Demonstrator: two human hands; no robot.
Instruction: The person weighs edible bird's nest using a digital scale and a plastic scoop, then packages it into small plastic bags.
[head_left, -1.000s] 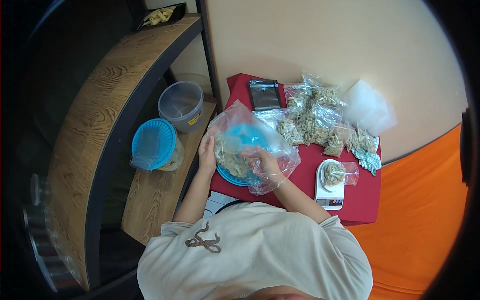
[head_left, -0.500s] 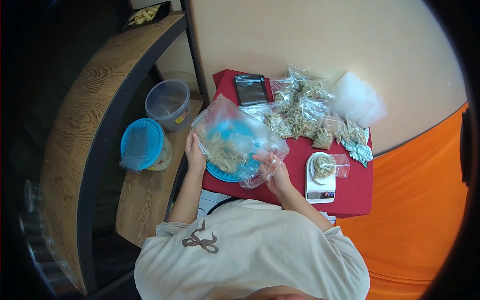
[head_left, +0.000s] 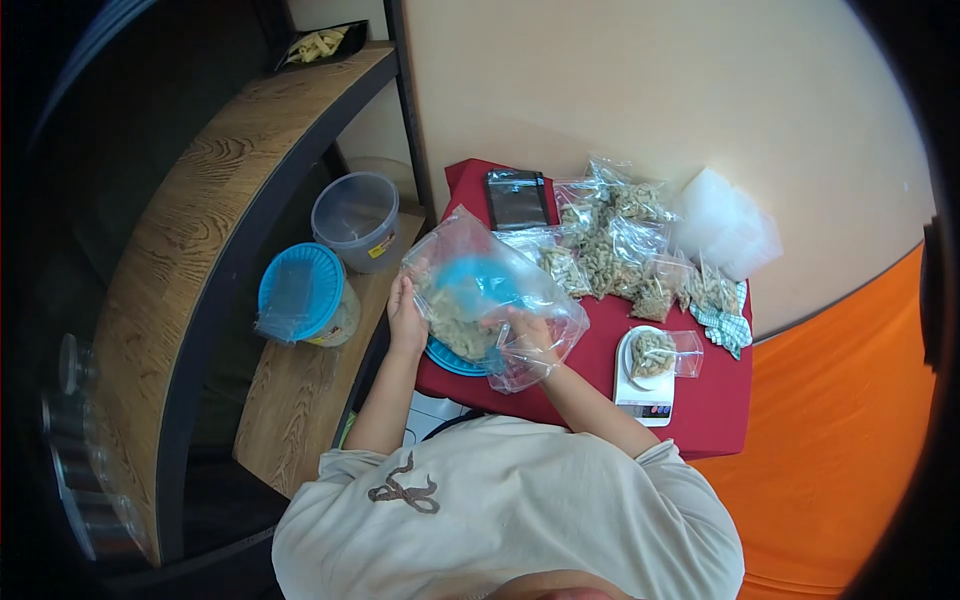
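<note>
A large clear plastic bag [head_left: 545, 290] with pale, greyish snack pieces [head_left: 455, 335] in its lower left is held over a blue round lid [head_left: 450, 364]. My left hand [head_left: 405, 312] grips the bag's left side, with its fingers partly behind the plastic. My right hand [head_left: 528, 335] is at the bag's right part and appears to be inside its mouth. Crinkled plastic blurs its fingers, so what they hold cannot be made out. To the right, a small filled bag [head_left: 653, 354] lies on a white kitchen scale [head_left: 642, 405].
Several filled snack bags [head_left: 605, 260] lie at the back of the red-covered table [head_left: 590, 345]. Beside them are a stack of clear bags [head_left: 722, 225], a checked cloth [head_left: 727, 330] and a black packet [head_left: 517, 198]. A blue-lidded tub [head_left: 335, 315] and an open tub [head_left: 355, 210] stand on the left shelf.
My right hand has moved left, further into the bag, and its fingers now show only through plastic. My left hand keeps its grip. The whole view has shifted slightly.
</note>
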